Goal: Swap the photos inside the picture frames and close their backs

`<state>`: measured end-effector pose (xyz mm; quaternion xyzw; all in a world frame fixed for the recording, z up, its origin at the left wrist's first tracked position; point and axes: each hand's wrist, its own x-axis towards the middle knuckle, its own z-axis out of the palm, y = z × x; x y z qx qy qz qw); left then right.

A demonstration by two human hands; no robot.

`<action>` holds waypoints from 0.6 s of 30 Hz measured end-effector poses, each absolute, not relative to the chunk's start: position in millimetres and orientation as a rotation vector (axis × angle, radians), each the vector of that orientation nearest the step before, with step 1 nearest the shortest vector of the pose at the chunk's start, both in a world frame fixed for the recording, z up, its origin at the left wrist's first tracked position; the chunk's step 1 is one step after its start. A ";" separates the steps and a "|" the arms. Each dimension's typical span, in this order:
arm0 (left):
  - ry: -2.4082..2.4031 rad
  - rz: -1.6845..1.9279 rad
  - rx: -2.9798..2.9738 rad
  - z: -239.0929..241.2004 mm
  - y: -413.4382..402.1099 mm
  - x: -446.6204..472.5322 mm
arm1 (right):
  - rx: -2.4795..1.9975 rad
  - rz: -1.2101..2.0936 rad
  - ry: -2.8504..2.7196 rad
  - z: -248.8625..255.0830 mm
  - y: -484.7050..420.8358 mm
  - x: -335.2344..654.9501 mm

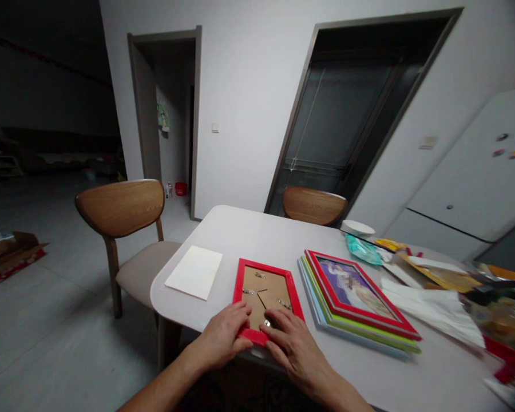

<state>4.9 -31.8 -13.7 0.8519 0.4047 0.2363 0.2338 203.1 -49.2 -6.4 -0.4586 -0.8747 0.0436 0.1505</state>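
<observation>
A red picture frame (297,292) lies face down near the front edge of the white table, its brown backboard (253,283) facing up. Several small metal clips sit around the backboard, and a thin dark stand piece or slot shows in its middle. My left hand (227,332) grips the frame's lower left corner, fingers on top and thumb at the front edge. With bent fingers, my right hand (294,343) holds the lower right part, fingertips by the bottom clip (266,324) and thumb at the front edge. Its fingers partly hide that clip.
Right of the frame is a stack of red, green and light-blue picture frames (360,297). A white sheet or board (195,272) lies left. Farther right are a white bowl (357,228), a teal plastic package (363,249) and white paper (433,309). Wooden chairs (122,209) stand around the table.
</observation>
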 end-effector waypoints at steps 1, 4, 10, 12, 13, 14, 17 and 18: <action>1.107 0.651 2.332 -13.8 -31.7 4.1 | -1.313 0.136 -2.501 -7.4 -48.6 204.7; 1.108 0.642 2.320 -13.7 -31.3 2.8 | -1.374 0.126 -2.366 -11.5 -37.8 213.2; 1.173 0.636 2.273 -14.3 -32.3 4.8 | -1.735 0.038 -2.198 -10.2 -1.3 231.2; 1.185 0.653 2.268 -15.6 -32.7 5.5 | -1.809 0.036 -2.205 -9.9 4.5 232.2; 1.190 0.659 2.270 -16.4 -32.8 5.6 | -1.818 0.037 -2.214 -10.3 5.9 231.9; 1.194 0.660 2.272 -17.0 -33.0 5.5 | -1.809 0.045 -2.228 -10.9 6.5 231.5; 1.192 0.643 2.273 -18.0 -33.3 4.4 | -1.755 0.121 -2.266 -12.9 6.3 230.4; 1.185 0.640 2.272 -17.8 -33.4 3.9 | -1.744 0.151 -2.260 -13.3 6.0 230.4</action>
